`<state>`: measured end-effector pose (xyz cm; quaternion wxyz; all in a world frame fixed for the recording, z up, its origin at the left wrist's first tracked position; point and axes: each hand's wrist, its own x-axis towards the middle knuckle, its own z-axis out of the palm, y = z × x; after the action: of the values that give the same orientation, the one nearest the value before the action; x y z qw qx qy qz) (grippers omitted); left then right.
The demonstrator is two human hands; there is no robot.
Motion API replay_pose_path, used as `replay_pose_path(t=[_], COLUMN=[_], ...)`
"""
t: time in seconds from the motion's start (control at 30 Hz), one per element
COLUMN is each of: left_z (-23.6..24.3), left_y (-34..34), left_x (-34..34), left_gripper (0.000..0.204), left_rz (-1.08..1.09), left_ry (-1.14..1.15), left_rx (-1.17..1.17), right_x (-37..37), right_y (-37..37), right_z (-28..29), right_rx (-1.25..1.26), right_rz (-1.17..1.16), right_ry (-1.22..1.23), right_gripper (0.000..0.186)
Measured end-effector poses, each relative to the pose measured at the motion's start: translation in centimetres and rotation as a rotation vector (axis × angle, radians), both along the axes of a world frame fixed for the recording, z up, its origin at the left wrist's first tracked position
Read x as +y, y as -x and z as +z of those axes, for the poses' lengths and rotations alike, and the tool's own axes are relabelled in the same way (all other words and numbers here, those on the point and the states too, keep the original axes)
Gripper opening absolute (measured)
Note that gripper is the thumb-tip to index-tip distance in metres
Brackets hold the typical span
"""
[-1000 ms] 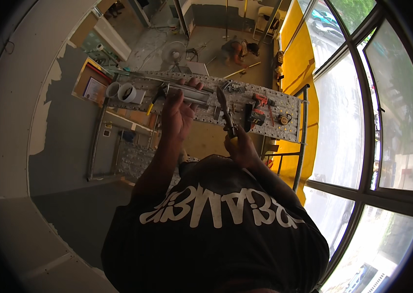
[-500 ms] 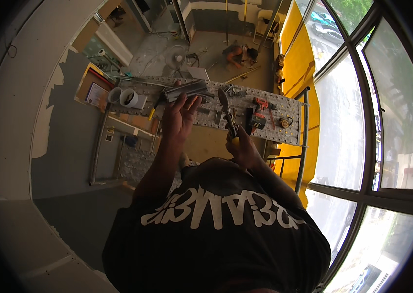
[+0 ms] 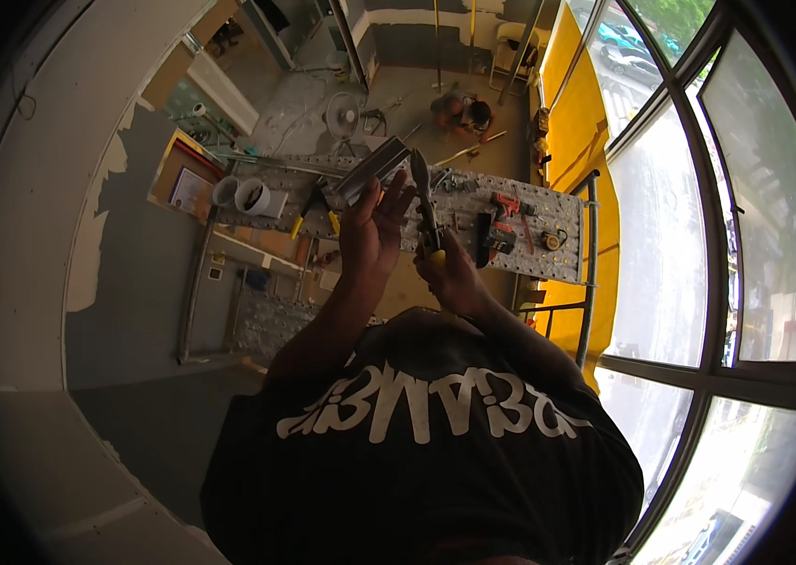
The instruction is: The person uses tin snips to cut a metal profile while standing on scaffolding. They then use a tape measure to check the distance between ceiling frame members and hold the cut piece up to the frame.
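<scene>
A short metal channel (image 3: 377,168) is in my left hand (image 3: 374,231), which grips it between thumb and fingers and tilts its right end upward. My right hand (image 3: 453,275) is closed around the yellow-marked handles of a pair of tin snips (image 3: 424,193). The blades point away from me, just right of the channel's end; whether they touch it I cannot tell. Beneath both hands lies a perforated metal scaffold platform (image 3: 459,221). A red and black cordless drill (image 3: 503,226) and a tape measure (image 3: 551,241) rest on its right half.
White buckets (image 3: 253,198) and a yellow-and-black tool (image 3: 304,212) are on the platform's left. A scaffold rail (image 3: 590,226) rises at its right end, beside a yellow sheet (image 3: 572,113) and tall windows. On the floor beyond are a fan (image 3: 342,115) and a crouching person (image 3: 462,111).
My left hand has shifted right, and the channel has tilted up more steeply. The snips have moved slightly left, closer to the channel. The crouching person beyond has changed posture.
</scene>
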<state>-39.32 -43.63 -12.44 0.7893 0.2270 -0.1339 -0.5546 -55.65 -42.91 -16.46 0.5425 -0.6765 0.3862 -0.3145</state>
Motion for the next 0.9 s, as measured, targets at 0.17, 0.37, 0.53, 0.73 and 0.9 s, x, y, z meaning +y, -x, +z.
replay_pose_path(t=[0.17, 0.37, 0.53, 0.73, 0.9], left_z=[-0.2, -0.4, -0.5, -1.2, -1.4], left_y=[0.3, 0.6, 0.6, 0.3, 0.1], left_x=[0.0, 0.0, -0.2, -0.3, -0.4], left_gripper=[0.024, 0.032, 0.035, 0.033, 0.032], left_rz=[0.013, 0.019, 0.023, 0.012, 0.007], left_ry=[-0.003, -0.015, 0.005, -0.029, -0.026], left_rx=[-0.031, -0.023, -0.011, -0.035, -0.035], right_x=[0.1, 0.0, 0.1, 0.0, -0.2], right_y=[-0.3, -0.3, -0.5, -0.5, -0.6], right_z=[0.4, -0.2, 0.2, 0.2, 0.2], right_rx=[0.014, 0.005, -0.002, -0.002, 0.001], right_rz=[0.007, -0.011, -0.029, -0.014, 0.009], right_ry=[0.031, 0.043, -0.027, -0.031, -0.079], right_gripper=[0.033, 0.036, 0.038, 0.036, 0.034])
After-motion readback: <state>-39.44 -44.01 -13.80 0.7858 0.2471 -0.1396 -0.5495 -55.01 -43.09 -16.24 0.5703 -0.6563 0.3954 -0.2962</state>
